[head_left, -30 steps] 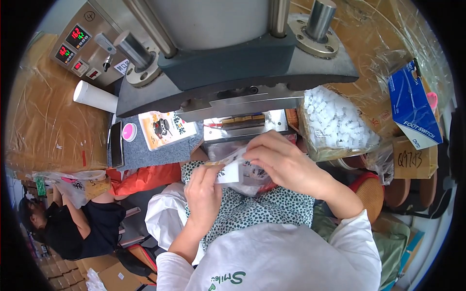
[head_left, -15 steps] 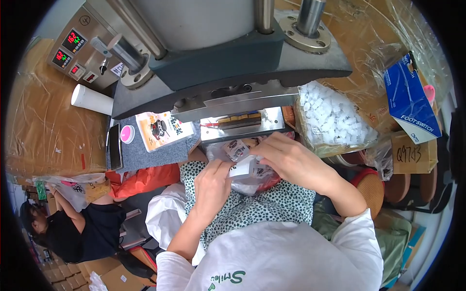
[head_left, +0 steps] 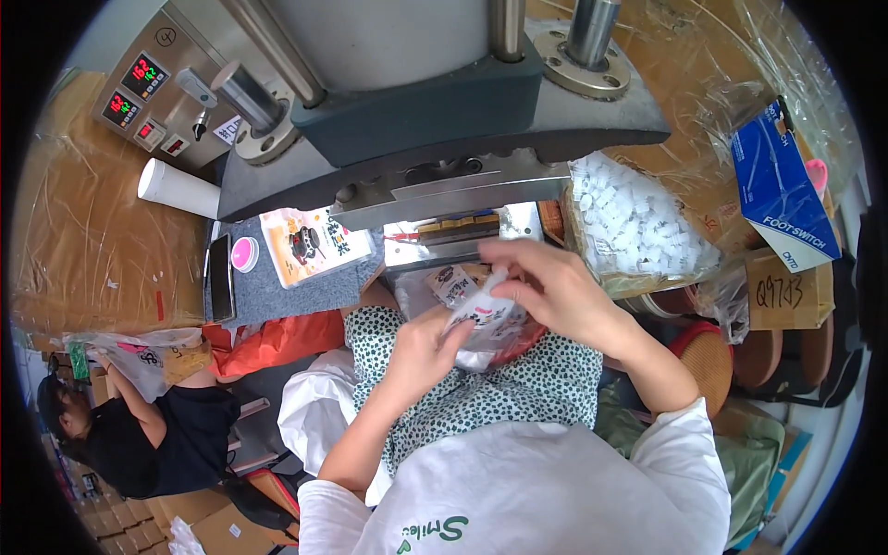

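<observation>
Above my lap, my left hand (head_left: 424, 350) pinches the near left end of a small white printed pouch (head_left: 478, 311). At its far right end my right hand (head_left: 560, 287) is closed on the same pouch, with the fingertips partly hidden. The pouch slants between the two hands. Behind and below it, more printed pouches (head_left: 453, 285) lie in a clear plastic bag (head_left: 416, 294) on my lap. Just beyond my hands is a press machine with a metal bar (head_left: 453, 196) raised over a shiny metal plate (head_left: 525, 222).
A box of small white pieces (head_left: 634, 222) stands right of the press, near a blue carton (head_left: 782, 190). On the left are a grey mat (head_left: 277, 294), a printed bag (head_left: 310, 245), a pink-lidded tub (head_left: 244, 254), a phone (head_left: 219, 277) and a white cup (head_left: 178, 189). Another person (head_left: 129, 435) works at far left.
The pouch has turned from lying flat to a steeper slant, its printed side now showing. My right hand has shifted slightly right, and my left hand has moved right and closer to me.
</observation>
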A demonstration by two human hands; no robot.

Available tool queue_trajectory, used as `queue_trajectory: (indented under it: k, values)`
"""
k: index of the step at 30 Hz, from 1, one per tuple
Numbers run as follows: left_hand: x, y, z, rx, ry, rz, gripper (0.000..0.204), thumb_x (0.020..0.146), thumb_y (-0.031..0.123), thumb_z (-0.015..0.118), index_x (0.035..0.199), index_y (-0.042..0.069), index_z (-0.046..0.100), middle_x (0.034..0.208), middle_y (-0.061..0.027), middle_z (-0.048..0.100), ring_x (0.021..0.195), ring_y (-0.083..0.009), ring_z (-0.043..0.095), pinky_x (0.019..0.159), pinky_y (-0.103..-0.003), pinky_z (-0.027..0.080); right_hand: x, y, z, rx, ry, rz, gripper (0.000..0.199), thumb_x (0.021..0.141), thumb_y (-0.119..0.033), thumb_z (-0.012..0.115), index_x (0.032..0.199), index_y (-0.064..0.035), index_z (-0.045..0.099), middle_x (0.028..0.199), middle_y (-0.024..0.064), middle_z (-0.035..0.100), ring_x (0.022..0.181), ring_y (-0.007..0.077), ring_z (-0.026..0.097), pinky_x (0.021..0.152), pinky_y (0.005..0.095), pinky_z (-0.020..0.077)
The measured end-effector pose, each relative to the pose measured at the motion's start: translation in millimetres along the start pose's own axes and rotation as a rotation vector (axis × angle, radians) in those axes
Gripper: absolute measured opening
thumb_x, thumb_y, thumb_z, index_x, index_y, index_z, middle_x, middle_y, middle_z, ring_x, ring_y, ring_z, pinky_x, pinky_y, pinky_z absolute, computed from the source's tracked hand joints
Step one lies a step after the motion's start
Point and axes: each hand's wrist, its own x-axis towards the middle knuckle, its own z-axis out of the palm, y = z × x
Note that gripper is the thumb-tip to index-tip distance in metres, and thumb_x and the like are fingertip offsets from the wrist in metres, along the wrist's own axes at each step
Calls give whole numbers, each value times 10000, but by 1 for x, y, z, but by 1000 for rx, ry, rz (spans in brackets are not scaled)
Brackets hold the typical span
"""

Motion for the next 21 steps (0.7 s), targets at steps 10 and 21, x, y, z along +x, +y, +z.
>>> queue_trajectory:
  k: [10,21]
  values:
    - [64,-12,1,-1128,45,-559,260,1037,168,636,1087,-79,700,1000,-96,738,881,-128,708,727,-289,587,-21,9,-25,-426,274,154,276,878,-62,749,1146,-13,706,1031,172,734,965,354,717,825,394,574]
    - [18,-101,-21,876,364,-78,765,897,293,761,1505,-18,415,1564,-278,407,1457,-450,390,1170,-577,297,-26,61,-50,-794,142,371,248,812,39,674,1058,11,669,1031,208,650,961,441,649,836,508,531]
